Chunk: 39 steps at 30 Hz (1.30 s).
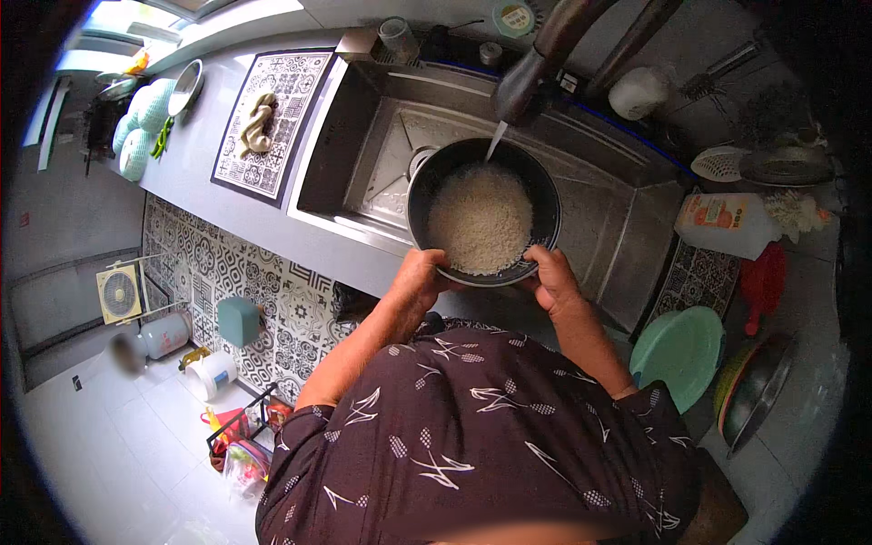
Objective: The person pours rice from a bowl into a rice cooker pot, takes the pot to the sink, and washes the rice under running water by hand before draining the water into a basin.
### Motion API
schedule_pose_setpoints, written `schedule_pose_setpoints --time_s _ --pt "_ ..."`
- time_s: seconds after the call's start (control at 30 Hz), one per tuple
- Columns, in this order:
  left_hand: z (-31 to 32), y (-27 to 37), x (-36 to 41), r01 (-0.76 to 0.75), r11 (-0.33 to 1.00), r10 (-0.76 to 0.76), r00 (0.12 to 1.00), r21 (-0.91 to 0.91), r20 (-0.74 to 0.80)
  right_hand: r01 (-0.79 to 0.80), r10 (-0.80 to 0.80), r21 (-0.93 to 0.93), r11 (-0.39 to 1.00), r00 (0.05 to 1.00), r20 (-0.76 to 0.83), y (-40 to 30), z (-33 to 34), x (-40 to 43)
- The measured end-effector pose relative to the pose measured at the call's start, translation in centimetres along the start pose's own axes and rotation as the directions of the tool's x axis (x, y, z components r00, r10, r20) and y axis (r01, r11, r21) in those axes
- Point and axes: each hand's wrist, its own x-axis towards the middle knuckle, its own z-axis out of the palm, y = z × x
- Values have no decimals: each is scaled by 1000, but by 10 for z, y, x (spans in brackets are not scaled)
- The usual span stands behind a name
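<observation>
A dark round pot (422,197) is held under the faucet (521,88), over the front part of the stainless steel sink (606,211). Inside it, pale rice grains (487,231) lie in water, heaped toward the near side. A thin stream of water (496,139) runs from the faucet into the pot's far side. My left hand (424,276) grips the near left rim, thumb on top. On the near right rim, my right hand (550,276) holds in the same way. The fingers of both hands are mostly hidden beneath the pot.
Left of the sink, a folded cloth (259,126) lies on a patterned mat (300,82). A white jug (722,221), a red ladle-like utensil (761,279) and a green basin (681,354) stand at the right. A glass jar (397,39) is behind the sink.
</observation>
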Motion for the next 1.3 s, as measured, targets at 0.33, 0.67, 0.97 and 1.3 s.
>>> schedule_pose_setpoints --time_s 0.33,0.67,0.97,1.3 --pt "8 4 -14 -25 1000 24 999 10 48 -81 81 -12 997 996 32 -2 -15 0" --pt "-2 1 -3 -10 999 7 998 43 67 -15 14 12 1000 1000 21 3 -10 4" --pt "4 2 -3 -6 1000 5 999 17 43 -46 45 27 999 999 23 2 -10 3" --pt "0 -5 4 -24 999 23 999 39 37 -65 64 59 996 998 15 4 -12 4"
